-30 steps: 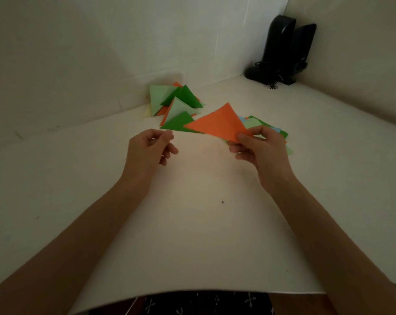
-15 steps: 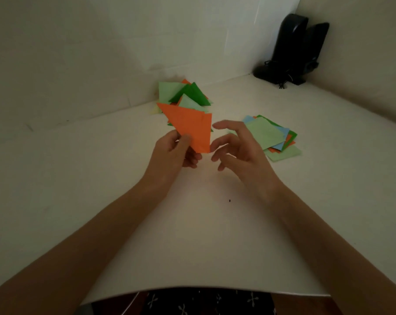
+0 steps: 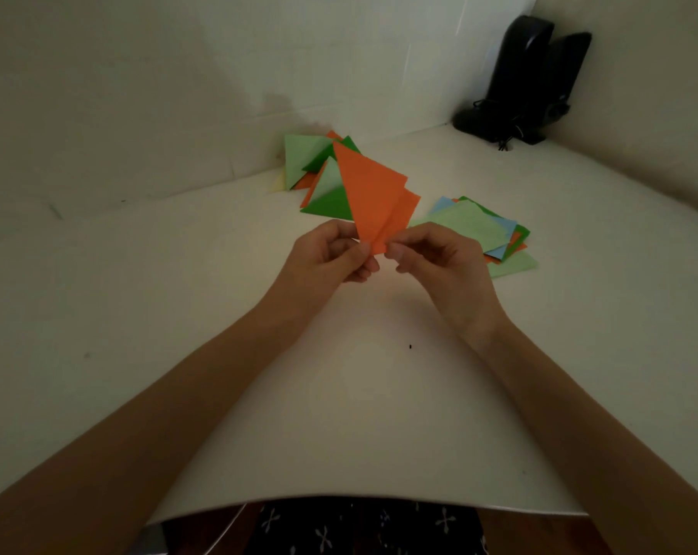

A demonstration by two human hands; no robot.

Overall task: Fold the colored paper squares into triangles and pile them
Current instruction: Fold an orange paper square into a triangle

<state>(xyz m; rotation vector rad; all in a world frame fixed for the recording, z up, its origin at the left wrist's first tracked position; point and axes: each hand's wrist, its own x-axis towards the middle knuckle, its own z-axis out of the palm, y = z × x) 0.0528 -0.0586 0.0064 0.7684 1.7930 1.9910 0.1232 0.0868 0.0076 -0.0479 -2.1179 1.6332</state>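
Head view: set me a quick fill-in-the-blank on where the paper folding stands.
The folded paper sheet pinched by the left hand and the right hand is ____ in colour.
The pile of folded paper triangles lies to the ____ of the stack of flat paper squares.
The stack's top square is light ____.
Missing words: orange; left; green.

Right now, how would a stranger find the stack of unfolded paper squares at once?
Start at the black speakers in the far right corner of the white table. Nearer the person, just beyond the right hand, lies the stack of squares. Unlike the pile of folded triangles by the wall, its sheets are flat, light green on top.
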